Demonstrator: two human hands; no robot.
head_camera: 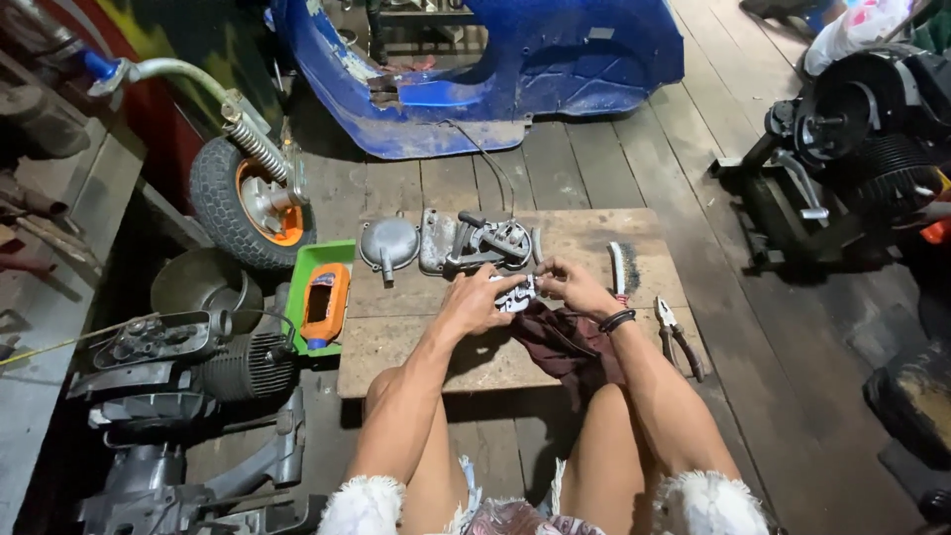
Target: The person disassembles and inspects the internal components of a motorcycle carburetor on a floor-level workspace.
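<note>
Pliers [679, 337] on wooden board [396, 342], orange bottle [325, 303] in green tray [303, 272], blue scooter body [515, 69]

left hand [474, 302], right hand [573, 284], small metal part [517, 294], dark cloth [563, 342]

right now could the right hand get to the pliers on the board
Probably yes: the pliers lie uncovered just beside the right hand, though it would first have to let go of the small metal part.

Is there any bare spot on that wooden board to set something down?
Yes: the near-left corner of the board, in front of the orange bottle, and the far-right corner beyond the brush. It is crowded at the far edge with grey metal covers and at the middle, where both hands work over the dark cloth.
</note>
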